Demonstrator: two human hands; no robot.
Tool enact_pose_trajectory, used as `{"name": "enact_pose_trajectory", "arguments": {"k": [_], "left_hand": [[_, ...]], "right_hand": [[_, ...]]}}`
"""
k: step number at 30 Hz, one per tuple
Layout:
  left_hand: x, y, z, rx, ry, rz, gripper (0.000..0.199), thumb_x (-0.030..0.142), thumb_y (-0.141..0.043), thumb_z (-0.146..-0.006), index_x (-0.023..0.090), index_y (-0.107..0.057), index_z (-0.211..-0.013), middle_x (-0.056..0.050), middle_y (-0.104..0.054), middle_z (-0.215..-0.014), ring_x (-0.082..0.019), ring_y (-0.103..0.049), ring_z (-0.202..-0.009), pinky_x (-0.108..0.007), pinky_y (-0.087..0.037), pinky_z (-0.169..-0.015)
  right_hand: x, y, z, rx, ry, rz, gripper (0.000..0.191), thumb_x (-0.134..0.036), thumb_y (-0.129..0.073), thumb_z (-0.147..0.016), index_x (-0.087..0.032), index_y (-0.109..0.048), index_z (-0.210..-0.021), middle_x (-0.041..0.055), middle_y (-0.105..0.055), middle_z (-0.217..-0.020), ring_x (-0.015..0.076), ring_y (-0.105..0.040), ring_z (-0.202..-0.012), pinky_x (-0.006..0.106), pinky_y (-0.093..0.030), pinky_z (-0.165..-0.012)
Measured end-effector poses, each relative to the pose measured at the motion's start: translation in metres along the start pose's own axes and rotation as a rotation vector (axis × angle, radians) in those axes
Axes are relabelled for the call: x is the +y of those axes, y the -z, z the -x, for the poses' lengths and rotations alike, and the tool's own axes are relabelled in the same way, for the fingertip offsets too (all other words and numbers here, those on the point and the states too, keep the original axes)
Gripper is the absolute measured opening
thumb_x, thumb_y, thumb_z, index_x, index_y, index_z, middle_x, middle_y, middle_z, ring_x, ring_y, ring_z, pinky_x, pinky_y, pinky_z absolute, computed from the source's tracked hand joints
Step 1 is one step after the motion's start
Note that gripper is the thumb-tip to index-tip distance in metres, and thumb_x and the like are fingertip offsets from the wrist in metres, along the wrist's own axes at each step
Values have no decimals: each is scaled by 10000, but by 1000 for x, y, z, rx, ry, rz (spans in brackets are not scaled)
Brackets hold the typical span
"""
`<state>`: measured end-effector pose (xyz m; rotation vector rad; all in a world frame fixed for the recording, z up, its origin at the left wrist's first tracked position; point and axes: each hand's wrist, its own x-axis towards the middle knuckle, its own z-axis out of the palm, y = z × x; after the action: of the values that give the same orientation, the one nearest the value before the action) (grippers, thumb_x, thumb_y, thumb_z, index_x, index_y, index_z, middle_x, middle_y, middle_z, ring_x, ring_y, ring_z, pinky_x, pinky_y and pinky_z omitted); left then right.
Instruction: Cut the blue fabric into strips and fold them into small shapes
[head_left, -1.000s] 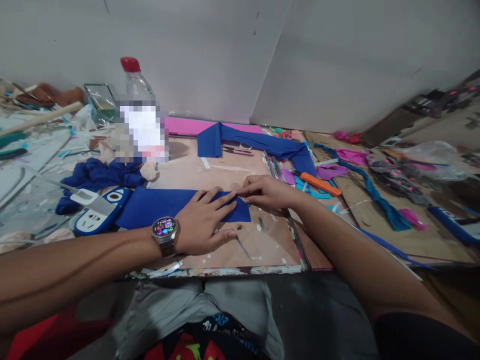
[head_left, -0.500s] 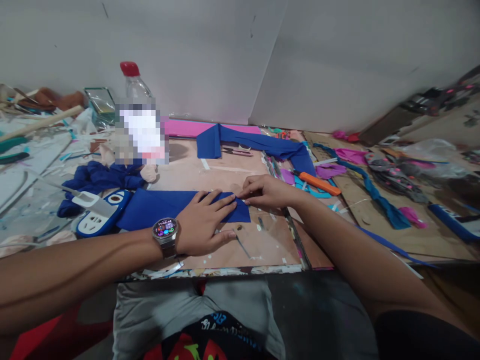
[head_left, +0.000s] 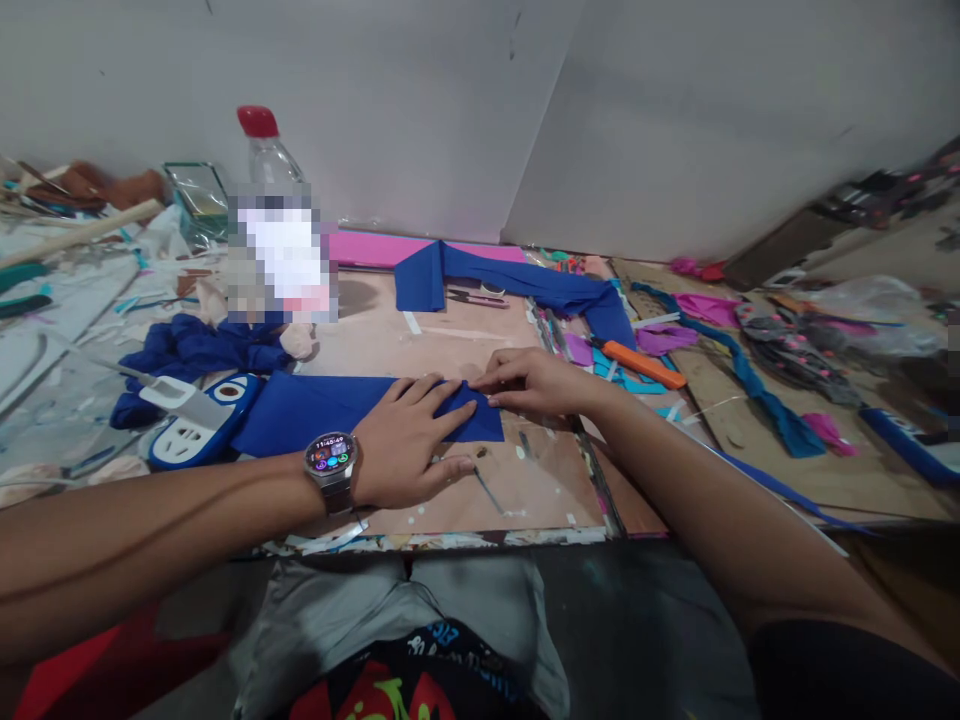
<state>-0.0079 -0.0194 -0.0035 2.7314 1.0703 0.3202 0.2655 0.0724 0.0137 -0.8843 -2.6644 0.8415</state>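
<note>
A strip of blue fabric [head_left: 322, 408] lies flat across the board before me. My left hand [head_left: 409, 440], with a watch [head_left: 331, 455] on its wrist, presses down on it with fingers spread. At the strip's right end, my right hand [head_left: 536, 380] has thumb and forefinger pinched together on its upper edge; the pinched bit is mostly hidden. Beyond the hands, a second blue fabric strip [head_left: 517, 270] lies folded at a corner. Small thread snips [head_left: 476, 299] rest just below that second strip.
A power strip [head_left: 191, 425] touches the fabric's left end, beside bunched blue cloth [head_left: 202, 350]. A red-capped bottle [head_left: 274, 165] stands behind. To the right are an orange-handled cutter [head_left: 643, 364], teal braided cloth [head_left: 780, 415] and pink scraps [head_left: 705, 308]. A wall [head_left: 420, 110] closes the back.
My view has shifted very slightly. Both hands keep nearly the same pose on the blue fabric, which has not visibly moved on the board.
</note>
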Motion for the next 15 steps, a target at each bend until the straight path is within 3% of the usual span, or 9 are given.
{"name": "enact_pose_trajectory", "arguments": {"k": [9,15], "left_hand": [[1,1,0,-18,2,1,784,727,-337,-1006,222,-457,-1593,-187,-383,-1676,-414,-352,-1536,-615,-297,-1208],[2,2,0,-35,15,-10,775,721,-350,-1005,228,-460,-1593,-172,-387,-1679,-411,-345,-1543,-617,-299,-1212]], "right_hand": [[-1,6,2,-61,11,29,349,-284,-694,-948,-259,-760,-1289,74,-726,-1050,202,-702,-972,322,-528,-886],[1,6,4,8,-39,28,324,-287,-681,-938,-225,-758,-1247,76,-740,-1051,199,-702,-939,319,-544,-843]]}}
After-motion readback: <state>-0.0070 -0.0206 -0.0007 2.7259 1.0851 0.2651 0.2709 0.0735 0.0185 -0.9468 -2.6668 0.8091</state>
